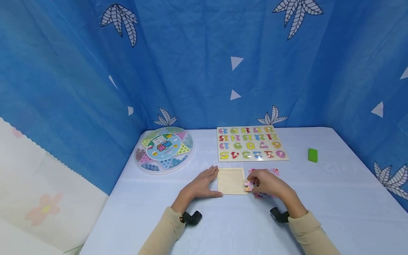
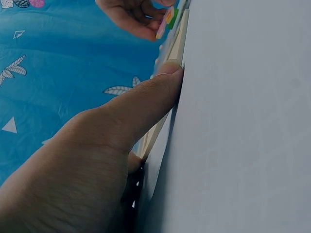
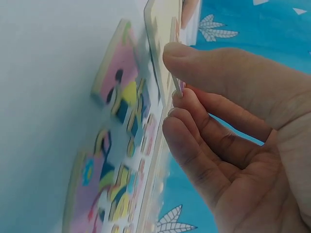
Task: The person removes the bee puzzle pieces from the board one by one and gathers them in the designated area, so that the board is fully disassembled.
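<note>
A square wooden puzzle tray (image 1: 231,181) lies flat with its light inner face bare. My left hand (image 1: 204,182) rests at its left side, fingers extended near the far corner and thumb (image 2: 160,92) against the near edge. Between thumb and fingertips, my right hand (image 1: 269,182) pinches a pink jigsaw piece (image 1: 248,186) beside the tray's right rim. The right wrist view shows that piece edge-on. Under and around the right hand lie several pink jigsaw pieces (image 3: 119,68) with coloured print, partly covered by the hand in the head view.
Behind the tray lies a number puzzle board (image 1: 253,144). A round marble game board (image 1: 164,150) sits at the back left. The green block (image 1: 312,155) is at the right. Blue cloth (image 1: 204,63) hangs along the table's back and sides.
</note>
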The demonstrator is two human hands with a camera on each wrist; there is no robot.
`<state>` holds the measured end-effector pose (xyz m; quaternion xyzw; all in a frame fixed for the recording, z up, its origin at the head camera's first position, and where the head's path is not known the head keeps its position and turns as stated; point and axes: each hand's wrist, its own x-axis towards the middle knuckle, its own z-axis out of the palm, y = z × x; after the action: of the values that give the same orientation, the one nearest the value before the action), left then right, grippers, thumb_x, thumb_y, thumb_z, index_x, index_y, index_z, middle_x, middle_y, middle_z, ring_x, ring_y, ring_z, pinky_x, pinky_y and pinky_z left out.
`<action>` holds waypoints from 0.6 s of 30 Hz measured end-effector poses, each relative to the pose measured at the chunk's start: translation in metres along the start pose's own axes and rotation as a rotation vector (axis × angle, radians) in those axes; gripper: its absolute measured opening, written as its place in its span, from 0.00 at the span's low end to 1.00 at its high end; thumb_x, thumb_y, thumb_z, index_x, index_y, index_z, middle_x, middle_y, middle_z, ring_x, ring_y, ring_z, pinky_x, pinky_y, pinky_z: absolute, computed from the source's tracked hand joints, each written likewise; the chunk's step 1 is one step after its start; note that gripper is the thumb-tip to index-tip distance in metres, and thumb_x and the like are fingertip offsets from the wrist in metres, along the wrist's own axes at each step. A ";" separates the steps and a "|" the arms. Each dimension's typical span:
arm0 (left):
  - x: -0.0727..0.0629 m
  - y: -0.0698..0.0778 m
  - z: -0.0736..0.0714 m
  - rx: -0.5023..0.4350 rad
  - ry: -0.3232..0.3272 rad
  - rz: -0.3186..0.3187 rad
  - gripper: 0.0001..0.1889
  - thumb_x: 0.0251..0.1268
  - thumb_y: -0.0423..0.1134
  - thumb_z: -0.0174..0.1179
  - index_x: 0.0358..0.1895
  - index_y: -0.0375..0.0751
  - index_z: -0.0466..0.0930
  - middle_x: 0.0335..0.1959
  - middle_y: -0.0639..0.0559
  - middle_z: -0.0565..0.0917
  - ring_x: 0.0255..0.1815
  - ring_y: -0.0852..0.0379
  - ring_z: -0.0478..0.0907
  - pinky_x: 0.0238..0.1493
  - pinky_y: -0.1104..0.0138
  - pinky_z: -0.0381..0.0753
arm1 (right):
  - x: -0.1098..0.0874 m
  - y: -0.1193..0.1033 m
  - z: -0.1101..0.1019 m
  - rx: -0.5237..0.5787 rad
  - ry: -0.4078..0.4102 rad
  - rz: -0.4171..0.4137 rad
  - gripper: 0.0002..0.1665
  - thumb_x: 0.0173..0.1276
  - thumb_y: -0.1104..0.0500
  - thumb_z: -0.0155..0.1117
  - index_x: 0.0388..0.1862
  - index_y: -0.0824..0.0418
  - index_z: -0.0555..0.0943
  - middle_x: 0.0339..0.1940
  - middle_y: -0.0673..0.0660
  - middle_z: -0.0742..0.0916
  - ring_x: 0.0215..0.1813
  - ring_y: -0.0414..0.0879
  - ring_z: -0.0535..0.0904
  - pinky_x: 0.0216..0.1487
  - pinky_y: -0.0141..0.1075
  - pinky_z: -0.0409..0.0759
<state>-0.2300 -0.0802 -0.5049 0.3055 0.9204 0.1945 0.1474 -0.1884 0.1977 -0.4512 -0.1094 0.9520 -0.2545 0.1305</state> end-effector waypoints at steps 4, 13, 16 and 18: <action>-0.001 0.000 0.000 -0.001 0.000 0.000 0.56 0.54 0.70 0.61 0.78 0.41 0.46 0.81 0.49 0.49 0.82 0.53 0.43 0.80 0.56 0.50 | -0.005 0.007 -0.002 -0.002 0.004 -0.001 0.21 0.49 0.61 0.79 0.45 0.60 0.85 0.31 0.48 0.82 0.35 0.43 0.73 0.39 0.33 0.79; -0.001 -0.001 0.001 -0.009 -0.001 -0.003 0.56 0.54 0.69 0.61 0.78 0.40 0.47 0.81 0.48 0.49 0.82 0.52 0.43 0.80 0.55 0.50 | -0.016 0.021 -0.009 0.007 0.009 0.017 0.21 0.50 0.62 0.79 0.45 0.61 0.85 0.30 0.49 0.81 0.35 0.43 0.73 0.36 0.32 0.78; -0.001 -0.001 0.000 -0.011 -0.006 -0.004 0.56 0.54 0.69 0.61 0.78 0.41 0.47 0.81 0.50 0.48 0.82 0.53 0.42 0.80 0.55 0.49 | -0.020 0.027 -0.012 0.008 0.015 0.021 0.21 0.50 0.63 0.78 0.45 0.61 0.85 0.30 0.49 0.81 0.35 0.43 0.73 0.35 0.32 0.77; 0.000 -0.002 0.000 -0.013 -0.005 -0.003 0.56 0.54 0.69 0.61 0.78 0.41 0.47 0.81 0.50 0.49 0.82 0.53 0.42 0.80 0.56 0.49 | -0.023 0.030 -0.013 0.011 0.020 0.022 0.22 0.49 0.63 0.79 0.45 0.61 0.85 0.30 0.49 0.81 0.35 0.43 0.73 0.34 0.31 0.77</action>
<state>-0.2308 -0.0812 -0.5059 0.3036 0.9192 0.1996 0.1520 -0.1750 0.2358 -0.4513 -0.0955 0.9529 -0.2595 0.1244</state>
